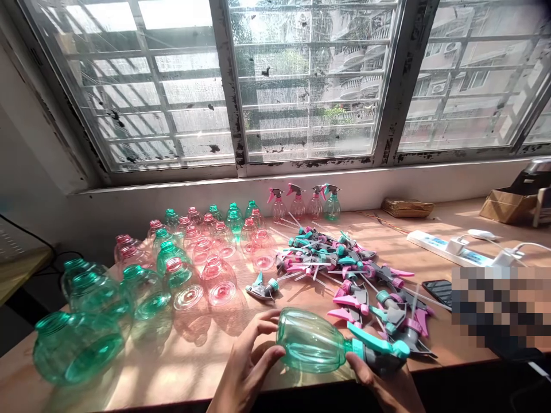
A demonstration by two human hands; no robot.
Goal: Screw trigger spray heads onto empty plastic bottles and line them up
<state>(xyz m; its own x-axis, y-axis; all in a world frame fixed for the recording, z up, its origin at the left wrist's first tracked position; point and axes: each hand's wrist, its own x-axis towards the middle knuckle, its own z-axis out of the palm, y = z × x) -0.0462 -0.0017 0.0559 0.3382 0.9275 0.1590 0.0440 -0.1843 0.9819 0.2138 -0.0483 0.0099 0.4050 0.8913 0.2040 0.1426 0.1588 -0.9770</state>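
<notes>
A clear green spray bottle (310, 341) lies on its side in the air near the table's front edge, base to the left. My left hand (249, 364) grips its base, thumb in front and fingers behind. At the other end, my right hand (381, 384) is closed around the neck and the grey and teal trigger head (381, 350), which sits on the bottle's mouth. Part of the right fingers is hidden behind the head. Just beyond, a single loose grey and teal trigger head (262, 287) rests on the table.
Several open green bottles (77, 350) and pink bottles (218, 281) stand at left. A heap of trigger heads (327, 252) spreads behind my hands. Capped spray bottles (297, 206) line the wall. A power strip (451, 249) and a phone (438, 291) lie right.
</notes>
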